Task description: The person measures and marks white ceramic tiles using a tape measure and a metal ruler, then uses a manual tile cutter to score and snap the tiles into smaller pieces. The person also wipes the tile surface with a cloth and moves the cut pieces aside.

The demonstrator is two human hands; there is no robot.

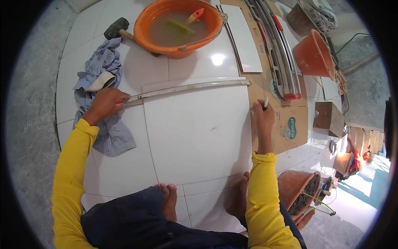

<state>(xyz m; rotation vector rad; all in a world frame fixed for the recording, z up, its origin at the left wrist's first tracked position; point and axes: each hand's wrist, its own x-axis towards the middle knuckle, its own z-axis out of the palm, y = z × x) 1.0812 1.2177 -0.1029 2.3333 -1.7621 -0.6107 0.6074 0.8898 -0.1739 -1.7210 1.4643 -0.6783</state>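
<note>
Bar and hands. A long metal bar (pixel 190 89) lies across the far part of a large white tile (pixel 199 133), a narrow strip of tile showing beyond it. Its long axis runs left to right, the right end slightly farther from the body; its bowed look is probably lens bend. The left end projects past the tile's left edge; the right end comes to about the tile's right edge.

Left hand (pixel 103 104): fingers grasping the bar's left end, beside a small red part. Crumpled blue-grey cloth (pixel 112 139) lies under and around this hand.

Right hand (pixel 264 118): fingers curled round a slim pen-like tool (pixel 265 103), pale at its visible end. Lower part hidden in the grip; cannot tell which end is the tip. Hand is just off the tile's right edge, above cardboard (pixel 296 110).

Key relation: from the right fingers, the bar's free end is near, to the left and farther from the body, not touching. The right hand is the nearer one to that end; the left has the opposite end.

Beyond the bar: orange bucket (pixel 178 52) of cloudy water; mallet (pixel 114 29) to its left.
</note>
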